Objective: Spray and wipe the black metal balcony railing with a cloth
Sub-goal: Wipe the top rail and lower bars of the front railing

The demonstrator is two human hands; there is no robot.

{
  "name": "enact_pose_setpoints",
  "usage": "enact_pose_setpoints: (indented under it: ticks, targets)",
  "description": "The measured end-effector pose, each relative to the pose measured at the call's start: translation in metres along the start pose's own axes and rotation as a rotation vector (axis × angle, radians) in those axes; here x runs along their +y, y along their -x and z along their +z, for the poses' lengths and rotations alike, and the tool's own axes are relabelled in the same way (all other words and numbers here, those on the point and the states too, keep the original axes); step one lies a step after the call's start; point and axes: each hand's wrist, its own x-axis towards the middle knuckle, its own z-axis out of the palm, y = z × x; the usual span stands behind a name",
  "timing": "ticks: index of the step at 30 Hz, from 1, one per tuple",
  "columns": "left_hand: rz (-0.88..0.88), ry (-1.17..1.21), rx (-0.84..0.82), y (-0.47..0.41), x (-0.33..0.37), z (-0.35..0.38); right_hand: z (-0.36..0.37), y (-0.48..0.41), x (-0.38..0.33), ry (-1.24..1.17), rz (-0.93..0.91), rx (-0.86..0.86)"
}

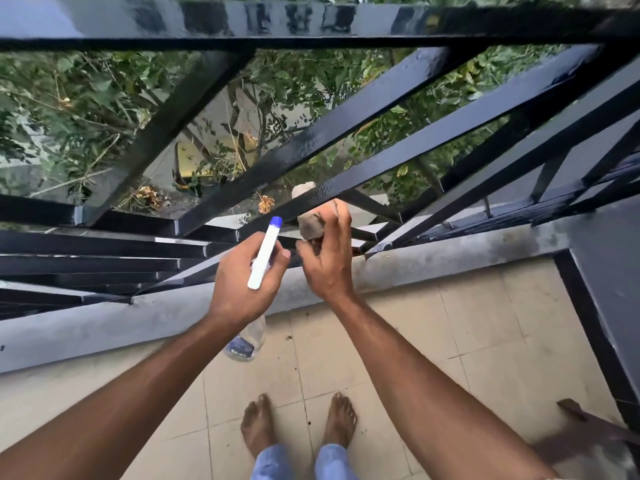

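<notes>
The black metal railing (322,133) fills the upper view, its glossy bars slanting down toward a grey ledge. My left hand (242,275) grips a spray bottle (265,252) by its white head with a blue nozzle tip; the clear bottle body hangs below my wrist. My right hand (327,258) holds a crumpled grey-beige cloth (311,225) against the lower end of one bar, and a bit of the cloth shows on the far side of that bar.
A grey concrete ledge (104,327) runs under the railing. Beige floor tiles (467,341) lie below, with my bare feet (298,424) on them. A black post (595,337) stands at right. Trees and ground lie far below beyond the bars.
</notes>
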Motion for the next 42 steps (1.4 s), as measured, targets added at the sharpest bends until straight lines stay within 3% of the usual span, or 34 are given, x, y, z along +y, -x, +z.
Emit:
enact_pose_setpoints:
  ticks: [5, 8, 15, 18, 24, 27, 33, 38, 42]
  targets:
    - [0.025, -0.003, 0.003, -0.004, 0.002, 0.009, 0.013, -0.008, -0.010, -0.181, 0.190, 0.161]
    - [0.033, -0.006, 0.001, -0.005, 0.006, 0.012, 0.016, -0.005, -0.009, -0.264, 0.321, 0.170]
    - [0.058, -0.011, -0.047, -0.005, 0.007, 0.017, 0.000, 0.009, 0.025, -0.235, 0.563, 0.276]
    - [0.087, -0.019, -0.031, -0.006, 0.002, 0.023, 0.010, 0.023, 0.015, -0.205, 0.516, 0.257]
    - [0.062, 0.086, 0.122, -0.011, -0.007, 0.025, 0.016, 0.023, -0.018, -0.166, 0.158, 0.120]
    - [0.037, 0.124, 0.129, -0.009, 0.000, 0.025, -0.004, 0.014, 0.001, -0.090, 0.034, 0.013]
    - [0.120, -0.050, 0.012, -0.007, 0.001, 0.023, -0.024, 0.003, 0.048, -0.036, 0.376, 0.025]
    - [0.161, -0.087, 0.030, -0.003, 0.001, 0.023, -0.014, 0.006, 0.007, -0.143, 0.152, -0.023]
    - [0.177, -0.052, 0.013, -0.002, 0.002, 0.025, -0.011, 0.008, 0.020, -0.173, 0.135, -0.009]
